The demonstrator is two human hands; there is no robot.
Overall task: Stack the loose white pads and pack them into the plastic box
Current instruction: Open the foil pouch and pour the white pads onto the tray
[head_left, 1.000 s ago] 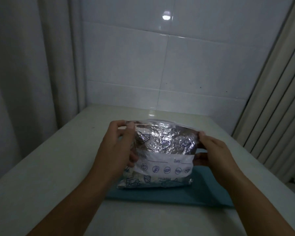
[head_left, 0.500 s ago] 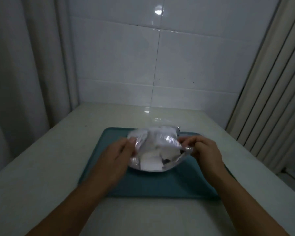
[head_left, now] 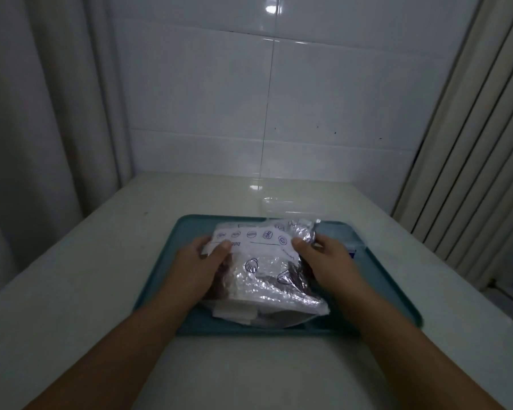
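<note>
Pads (head_left: 234, 313): white, now spilled at tray's (head_left: 160, 276) near edge, poking from under bag (head_left: 264, 267). Bag, half a second ago held up mouth-open, now lies flat mid-tray, label upward. Left hand (head_left: 199, 267) and right hand (head_left: 329, 264) both lowered, thumbs on top, pinching bag's sides. Tray sits mid-worktop (head_left: 71, 276).
</note>
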